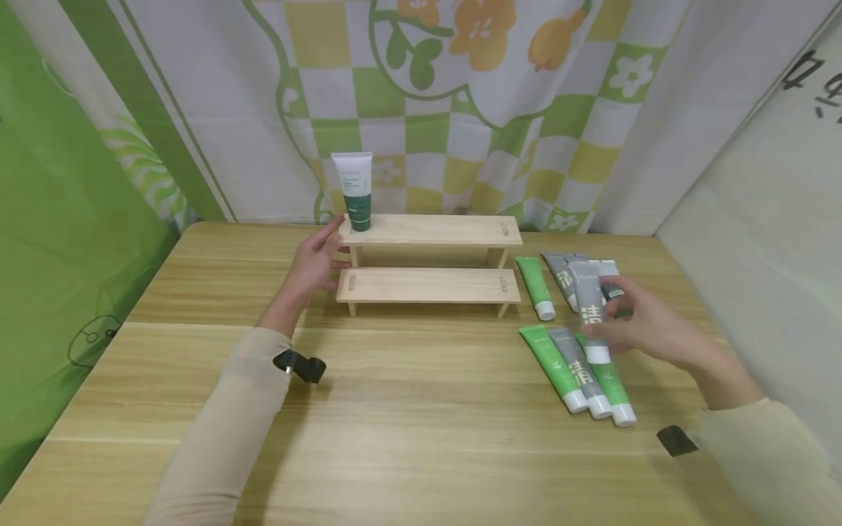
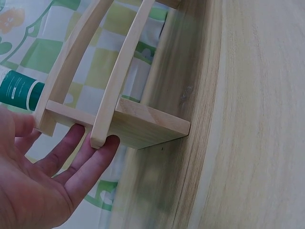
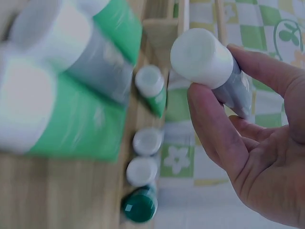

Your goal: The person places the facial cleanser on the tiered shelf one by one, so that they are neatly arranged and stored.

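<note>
My right hand point(image 1: 647, 321) pinches a grey tube point(image 1: 588, 292) near its white cap, thumb on one side and fingers on the other. It is held cap-down above the tubes on the table; in the right wrist view its white cap point(image 3: 198, 55) faces the camera. My left hand point(image 1: 316, 259) rests against the left end of a two-tier wooden rack point(image 1: 427, 285), its fingers point(image 2: 90, 174) extended and touching the shelf ends. On the upper tier's left end a white and dark green tube point(image 1: 355, 191) stands upright on its cap.
Right of the rack lie a green tube point(image 1: 535, 287), another grey tube point(image 1: 559, 276) and a partly hidden white and dark green tube point(image 1: 608, 269). Nearer, a green tube point(image 1: 551, 365), a grey tube point(image 1: 579, 369) and another green tube point(image 1: 612, 383) lie side by side. A patterned curtain point(image 1: 447, 139) hangs behind.
</note>
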The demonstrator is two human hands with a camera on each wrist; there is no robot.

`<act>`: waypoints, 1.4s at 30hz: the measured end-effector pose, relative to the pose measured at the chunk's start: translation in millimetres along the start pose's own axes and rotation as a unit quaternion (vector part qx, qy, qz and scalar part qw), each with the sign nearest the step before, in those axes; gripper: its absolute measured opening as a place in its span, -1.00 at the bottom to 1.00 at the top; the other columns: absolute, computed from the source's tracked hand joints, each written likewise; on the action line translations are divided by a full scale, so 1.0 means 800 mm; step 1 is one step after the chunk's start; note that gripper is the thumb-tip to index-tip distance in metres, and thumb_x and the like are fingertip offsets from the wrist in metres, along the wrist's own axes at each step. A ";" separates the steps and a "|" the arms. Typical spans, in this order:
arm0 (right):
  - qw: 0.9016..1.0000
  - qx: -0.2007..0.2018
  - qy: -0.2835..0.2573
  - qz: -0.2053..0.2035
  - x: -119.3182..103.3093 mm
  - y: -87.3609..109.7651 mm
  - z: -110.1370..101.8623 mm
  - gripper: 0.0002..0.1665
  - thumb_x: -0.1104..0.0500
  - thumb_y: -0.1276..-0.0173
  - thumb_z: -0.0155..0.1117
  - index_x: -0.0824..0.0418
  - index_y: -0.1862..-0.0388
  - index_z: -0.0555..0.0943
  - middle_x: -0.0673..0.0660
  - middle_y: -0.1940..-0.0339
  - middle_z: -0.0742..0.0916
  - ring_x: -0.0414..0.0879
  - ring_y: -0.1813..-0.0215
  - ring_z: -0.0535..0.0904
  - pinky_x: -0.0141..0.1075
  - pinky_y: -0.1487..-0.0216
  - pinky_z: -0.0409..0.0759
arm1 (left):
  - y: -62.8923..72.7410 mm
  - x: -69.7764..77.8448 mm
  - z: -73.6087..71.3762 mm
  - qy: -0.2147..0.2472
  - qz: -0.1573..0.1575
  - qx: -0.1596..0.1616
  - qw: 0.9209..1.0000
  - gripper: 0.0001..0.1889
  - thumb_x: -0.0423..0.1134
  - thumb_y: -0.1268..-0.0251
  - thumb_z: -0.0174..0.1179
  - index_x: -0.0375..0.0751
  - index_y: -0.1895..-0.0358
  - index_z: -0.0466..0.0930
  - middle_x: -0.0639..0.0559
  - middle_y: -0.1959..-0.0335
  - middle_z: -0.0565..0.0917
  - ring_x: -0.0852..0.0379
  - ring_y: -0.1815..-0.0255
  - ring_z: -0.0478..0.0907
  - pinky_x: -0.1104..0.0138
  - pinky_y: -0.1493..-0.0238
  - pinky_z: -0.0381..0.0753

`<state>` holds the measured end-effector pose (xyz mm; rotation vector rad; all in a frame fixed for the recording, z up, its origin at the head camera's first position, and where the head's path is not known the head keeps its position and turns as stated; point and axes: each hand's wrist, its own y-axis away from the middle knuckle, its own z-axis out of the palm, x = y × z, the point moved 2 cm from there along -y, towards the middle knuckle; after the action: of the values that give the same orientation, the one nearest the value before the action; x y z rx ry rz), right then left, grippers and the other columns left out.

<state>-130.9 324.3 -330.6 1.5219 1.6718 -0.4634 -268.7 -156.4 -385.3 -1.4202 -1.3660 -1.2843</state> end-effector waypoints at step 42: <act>0.974 0.117 -0.120 -0.155 -0.215 -0.184 0.100 0.09 0.30 -0.18 0.56 0.11 -0.55 0.10 0.30 0.11 0.54 0.12 0.20 0.64 -0.09 0.28 0.75 | -0.001 0.007 0.002 0.019 -0.035 0.042 0.998 -0.51 0.10 -0.56 0.04 0.41 -0.48 0.32 -0.22 -0.27 0.55 -0.19 -0.10 0.63 -0.21 0.04 0.62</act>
<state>-254.7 123.7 -284.4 1.3062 1.7107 -1.0022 -269.5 -153.6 -380.1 -1.2957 -1.4380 -1.2774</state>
